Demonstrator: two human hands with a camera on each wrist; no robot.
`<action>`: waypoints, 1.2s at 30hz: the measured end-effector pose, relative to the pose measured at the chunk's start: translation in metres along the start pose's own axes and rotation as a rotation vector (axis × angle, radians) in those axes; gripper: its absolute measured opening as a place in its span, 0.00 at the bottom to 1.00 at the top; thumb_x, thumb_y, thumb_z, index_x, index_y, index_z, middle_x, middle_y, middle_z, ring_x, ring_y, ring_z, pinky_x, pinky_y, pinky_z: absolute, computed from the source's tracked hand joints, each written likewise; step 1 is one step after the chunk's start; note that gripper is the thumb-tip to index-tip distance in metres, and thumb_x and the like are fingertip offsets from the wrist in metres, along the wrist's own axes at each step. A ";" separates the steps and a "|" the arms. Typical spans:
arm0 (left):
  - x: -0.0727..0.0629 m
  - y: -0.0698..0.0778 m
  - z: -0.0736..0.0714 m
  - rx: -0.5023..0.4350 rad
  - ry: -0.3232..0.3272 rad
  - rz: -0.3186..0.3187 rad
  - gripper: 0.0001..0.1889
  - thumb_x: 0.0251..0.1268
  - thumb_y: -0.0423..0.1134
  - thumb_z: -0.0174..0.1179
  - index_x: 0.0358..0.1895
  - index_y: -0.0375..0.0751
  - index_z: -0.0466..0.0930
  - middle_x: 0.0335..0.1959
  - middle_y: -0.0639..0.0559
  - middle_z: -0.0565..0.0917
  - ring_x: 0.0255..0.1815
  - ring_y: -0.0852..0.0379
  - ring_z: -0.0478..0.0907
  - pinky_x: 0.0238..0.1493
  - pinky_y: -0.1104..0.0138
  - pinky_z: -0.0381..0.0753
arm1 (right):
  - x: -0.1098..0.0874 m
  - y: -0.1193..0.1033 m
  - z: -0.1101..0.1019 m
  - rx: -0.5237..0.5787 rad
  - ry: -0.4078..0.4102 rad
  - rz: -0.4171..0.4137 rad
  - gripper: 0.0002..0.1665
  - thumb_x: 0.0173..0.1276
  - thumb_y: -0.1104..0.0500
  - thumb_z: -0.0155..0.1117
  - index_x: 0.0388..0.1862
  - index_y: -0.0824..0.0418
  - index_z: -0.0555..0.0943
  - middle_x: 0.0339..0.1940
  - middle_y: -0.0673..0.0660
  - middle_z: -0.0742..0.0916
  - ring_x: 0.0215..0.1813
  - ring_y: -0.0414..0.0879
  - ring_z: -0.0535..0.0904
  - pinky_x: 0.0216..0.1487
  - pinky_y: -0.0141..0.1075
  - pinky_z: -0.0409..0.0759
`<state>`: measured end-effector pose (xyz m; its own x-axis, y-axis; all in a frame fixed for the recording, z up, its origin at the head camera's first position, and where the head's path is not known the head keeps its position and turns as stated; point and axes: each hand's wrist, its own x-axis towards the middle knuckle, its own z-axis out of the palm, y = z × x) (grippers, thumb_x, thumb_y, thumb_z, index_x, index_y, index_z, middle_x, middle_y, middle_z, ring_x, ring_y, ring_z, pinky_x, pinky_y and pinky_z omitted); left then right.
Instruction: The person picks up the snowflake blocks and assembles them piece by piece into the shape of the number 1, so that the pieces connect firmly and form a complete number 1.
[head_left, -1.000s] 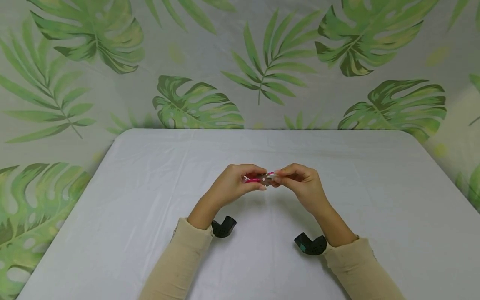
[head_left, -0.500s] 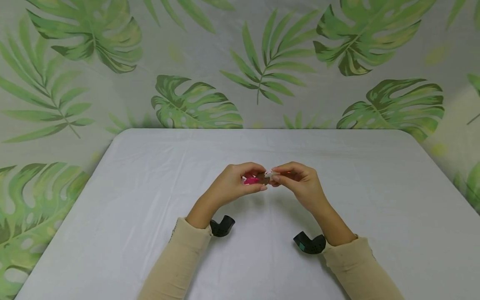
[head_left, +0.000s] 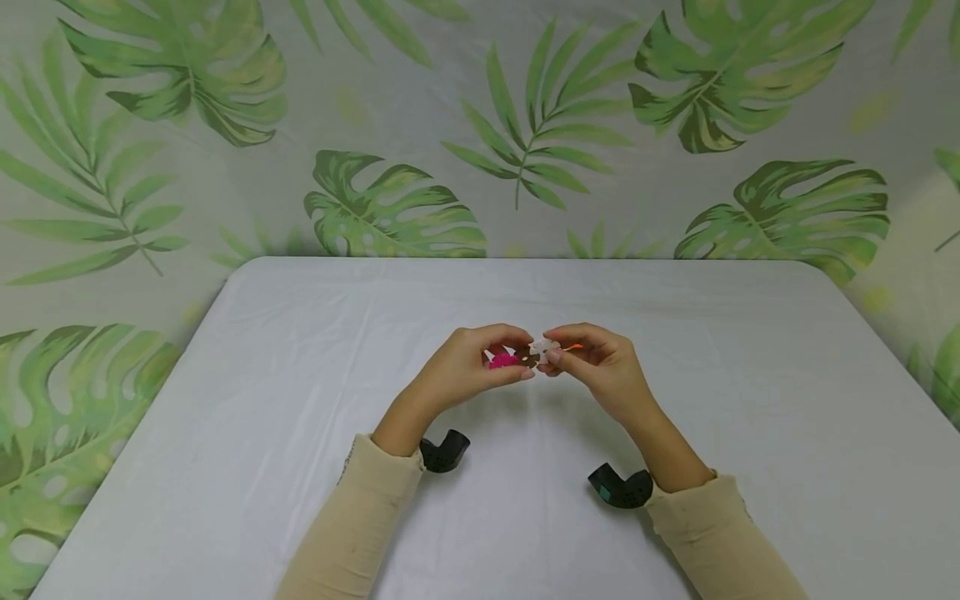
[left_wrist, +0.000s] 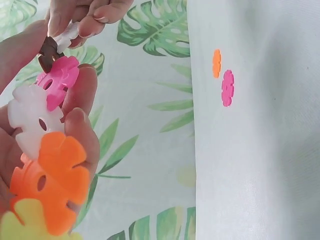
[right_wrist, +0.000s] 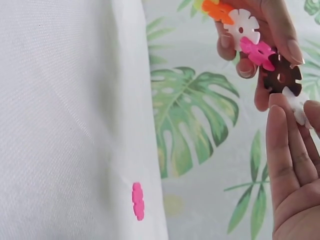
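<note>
Leaf-printed fabric [head_left: 420, 92] is hung behind a white-clothed table [head_left: 517, 533]. At frame centre, a chain of multicoloured flower-shaped plastic discs [right_wrist: 256, 51] is gripped by the left hand [head_left: 463, 364]; a white plastic flower disc [right_wrist: 295, 103] is pinched against the chain's brown end [right_wrist: 291, 79] by the right hand [head_left: 611, 367]. Slot-to-slot alignment should be confirmed before pressing.

From where I stand, I can't read a word, number or brand on anything here. The closest thing to a label is a small teal patch [head_left: 604, 494] on the left part of the black camera [head_left: 628, 490] at the near right, and it's too small for me to make out any writing on it.
</note>
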<state>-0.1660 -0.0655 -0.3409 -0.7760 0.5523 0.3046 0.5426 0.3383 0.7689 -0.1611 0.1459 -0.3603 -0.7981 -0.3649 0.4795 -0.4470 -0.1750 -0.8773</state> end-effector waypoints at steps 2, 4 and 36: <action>0.000 0.000 -0.001 -0.004 0.000 -0.001 0.18 0.53 0.44 0.65 0.47 0.44 0.77 0.35 0.61 0.81 0.35 0.68 0.75 0.32 0.68 0.75 | 0.000 -0.001 -0.001 -0.022 0.001 0.005 0.13 0.58 0.77 0.57 0.42 0.80 0.72 0.34 0.63 0.81 0.29 0.51 0.81 0.35 0.40 0.80; 0.000 0.000 -0.001 -0.009 -0.001 -0.002 0.18 0.53 0.44 0.65 0.48 0.43 0.77 0.36 0.61 0.81 0.37 0.69 0.75 0.33 0.68 0.75 | 0.000 -0.001 -0.001 -0.043 0.003 0.006 0.12 0.58 0.76 0.58 0.42 0.79 0.73 0.34 0.65 0.80 0.29 0.52 0.81 0.34 0.39 0.80; 0.001 -0.001 0.001 -0.035 -0.007 0.085 0.17 0.55 0.33 0.63 0.50 0.40 0.76 0.42 0.52 0.80 0.37 0.65 0.77 0.36 0.72 0.76 | -0.002 0.003 0.008 0.048 0.010 0.146 0.12 0.62 0.72 0.56 0.41 0.80 0.69 0.27 0.61 0.81 0.28 0.50 0.82 0.33 0.41 0.80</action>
<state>-0.1672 -0.0652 -0.3421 -0.7252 0.5832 0.3660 0.5947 0.2627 0.7598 -0.1577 0.1389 -0.3643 -0.8574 -0.3807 0.3463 -0.3060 -0.1639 -0.9378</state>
